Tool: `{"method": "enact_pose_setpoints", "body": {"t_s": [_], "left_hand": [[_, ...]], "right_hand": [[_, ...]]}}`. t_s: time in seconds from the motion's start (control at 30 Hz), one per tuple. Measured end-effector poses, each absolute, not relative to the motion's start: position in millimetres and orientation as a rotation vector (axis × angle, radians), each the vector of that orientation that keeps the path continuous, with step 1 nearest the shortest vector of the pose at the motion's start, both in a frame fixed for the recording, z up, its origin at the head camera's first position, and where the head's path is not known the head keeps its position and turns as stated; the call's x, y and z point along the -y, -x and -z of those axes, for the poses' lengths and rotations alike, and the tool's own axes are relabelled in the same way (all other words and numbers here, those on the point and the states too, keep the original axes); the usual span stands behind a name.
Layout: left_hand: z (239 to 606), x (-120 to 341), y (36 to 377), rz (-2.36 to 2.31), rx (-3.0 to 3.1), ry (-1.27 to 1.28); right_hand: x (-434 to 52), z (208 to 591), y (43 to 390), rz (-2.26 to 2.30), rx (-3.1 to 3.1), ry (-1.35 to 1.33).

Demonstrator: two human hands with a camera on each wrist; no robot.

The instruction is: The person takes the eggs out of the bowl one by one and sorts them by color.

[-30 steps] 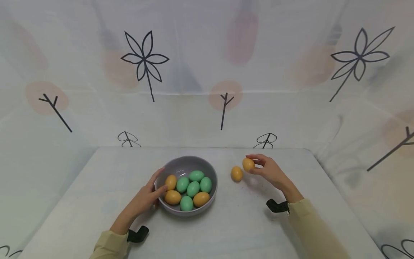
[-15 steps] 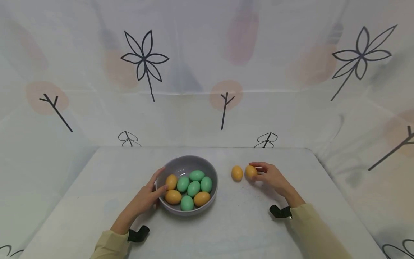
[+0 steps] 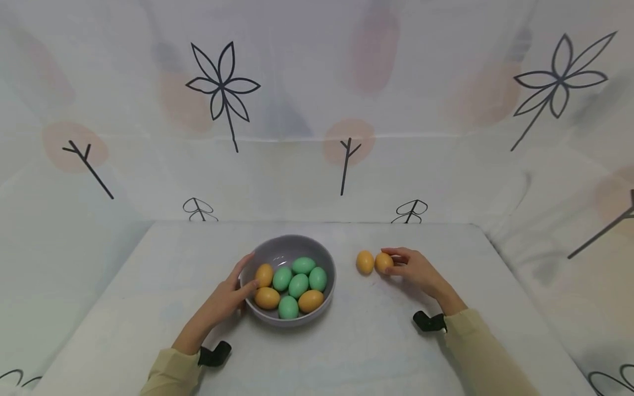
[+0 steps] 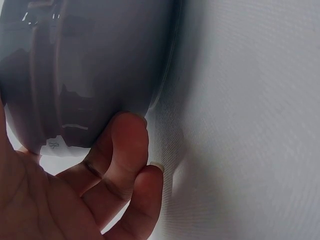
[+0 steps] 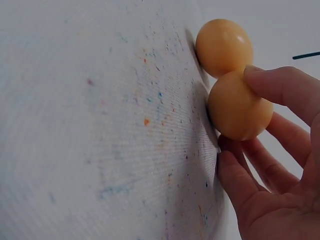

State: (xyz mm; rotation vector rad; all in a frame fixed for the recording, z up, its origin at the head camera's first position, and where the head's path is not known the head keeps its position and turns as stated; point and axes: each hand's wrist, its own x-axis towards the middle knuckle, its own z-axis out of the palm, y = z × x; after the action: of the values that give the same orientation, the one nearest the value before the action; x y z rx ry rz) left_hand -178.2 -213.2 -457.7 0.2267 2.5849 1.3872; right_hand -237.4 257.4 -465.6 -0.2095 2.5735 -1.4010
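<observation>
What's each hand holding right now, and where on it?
The right hand pinches an orange egg by its sides, set on the table. The left hand grips the grey bowl at its left rim.

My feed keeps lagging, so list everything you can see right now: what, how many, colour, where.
bowl: 1, grey, table centre.
green eggs: 5, green, in the bowl.
orange eggs in bowl: 3, orange, in the bowl.
free egg: 1, orange, on the table right of the bowl.
held egg: 1, orange, down on the table beside the free egg.
table: 1, white cloth-covered.
backdrop: 1, white with drawn trees and flowers, behind and at the sides.
left hand: grips the bowl's left rim.
right hand: pinches the held egg.
</observation>
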Motion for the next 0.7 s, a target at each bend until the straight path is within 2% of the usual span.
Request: {"method": "enact_pose_setpoints", "body": {"t_s": [0.7], "left_hand": [[455.4,211.3,178.3,-1.429,-2.546,-0.19]], "right_hand": [[-254.3,465.7,239.3,1.4,-2.577,0.198]]}}
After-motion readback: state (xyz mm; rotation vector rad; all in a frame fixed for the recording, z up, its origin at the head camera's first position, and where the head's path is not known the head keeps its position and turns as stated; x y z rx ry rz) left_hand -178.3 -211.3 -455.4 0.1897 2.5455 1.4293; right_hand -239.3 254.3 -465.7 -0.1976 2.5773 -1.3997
